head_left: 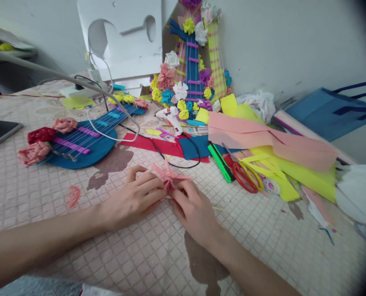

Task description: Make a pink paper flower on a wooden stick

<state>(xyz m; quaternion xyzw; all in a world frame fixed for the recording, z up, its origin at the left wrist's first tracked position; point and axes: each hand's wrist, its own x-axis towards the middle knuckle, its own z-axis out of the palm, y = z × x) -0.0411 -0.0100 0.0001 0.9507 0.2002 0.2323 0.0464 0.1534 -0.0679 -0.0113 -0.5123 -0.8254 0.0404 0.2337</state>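
Near the middle of the table, a pink folded-paper flower point(169, 185) with thin pointed petals is held between both hands. My left hand point(140, 192) is closed, its fingertips on the flower's left side. From the right, my right hand point(193, 207) pinches the base of the flower with thumb and fingers. A pale thin stick point(217, 208) shows just beyond the right hand; whether it joins the flower is hidden. Just behind the hands lie a red paper strip point(158, 146) and a black cord point(183, 166).
A blue paper guitar point(90, 144) with paper roses lies at left. A white glue gun point(172, 117) stands behind. To the right are a green cutter point(220, 162), scissors point(246, 176), a tape roll point(271, 186) and pink crepe paper point(272, 142). A lamp arm point(62, 76) crosses overhead.
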